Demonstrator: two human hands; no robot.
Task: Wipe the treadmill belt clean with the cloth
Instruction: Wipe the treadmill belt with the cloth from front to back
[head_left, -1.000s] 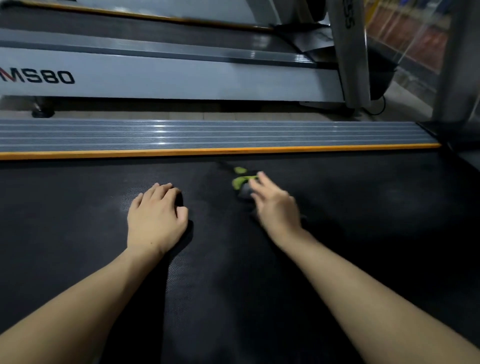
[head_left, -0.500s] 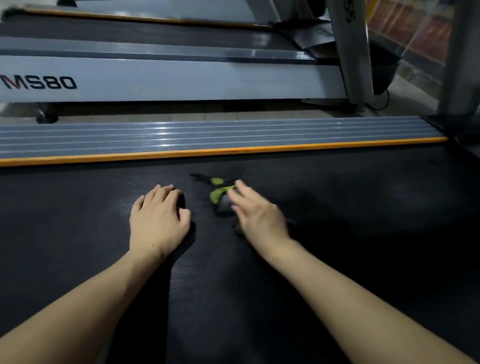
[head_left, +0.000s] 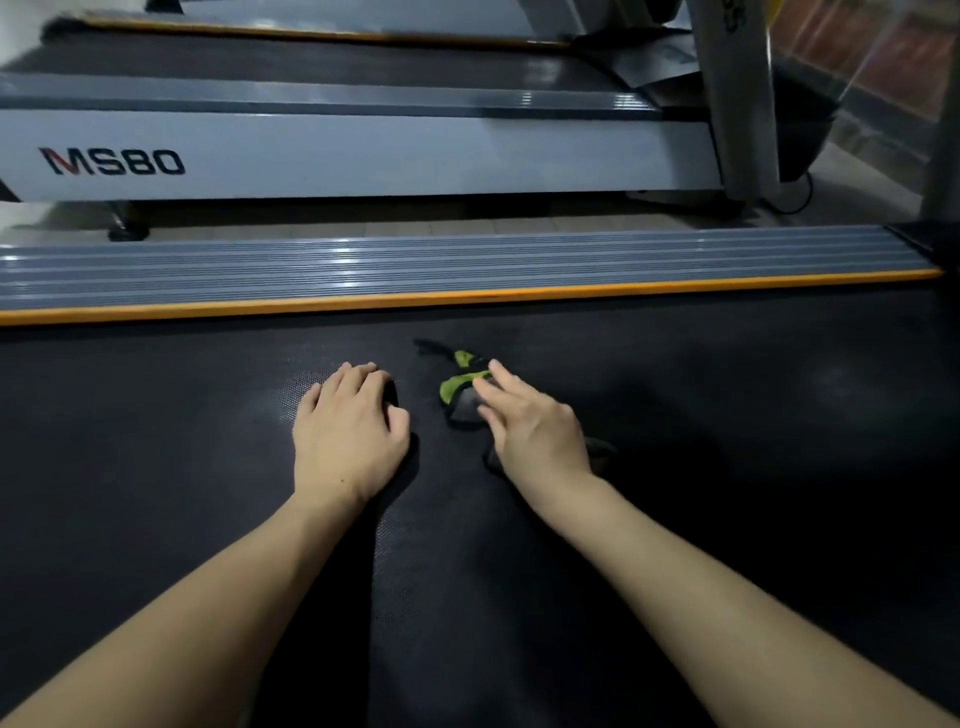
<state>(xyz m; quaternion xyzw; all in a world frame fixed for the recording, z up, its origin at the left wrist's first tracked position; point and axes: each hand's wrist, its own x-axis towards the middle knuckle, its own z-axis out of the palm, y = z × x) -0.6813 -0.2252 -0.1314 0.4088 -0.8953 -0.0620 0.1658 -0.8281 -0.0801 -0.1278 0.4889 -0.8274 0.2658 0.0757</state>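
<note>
Belt (head_left: 182, 467) surface, black and textured, is pressed by the left hand (head_left: 348, 431), laid flat with fingers together and nothing held. Just beside it, the green-and-grey cloth (head_left: 460, 389) is pinned under the right hand (head_left: 535, 428), fingers spread flat rather than curled round it.

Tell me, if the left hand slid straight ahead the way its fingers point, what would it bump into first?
The left hand lies flat on the black belt, fingers pointing toward the orange strip. The belt ahead looks bare, so it would probably meet that strip first, then the ribbed grey side rail.
</note>
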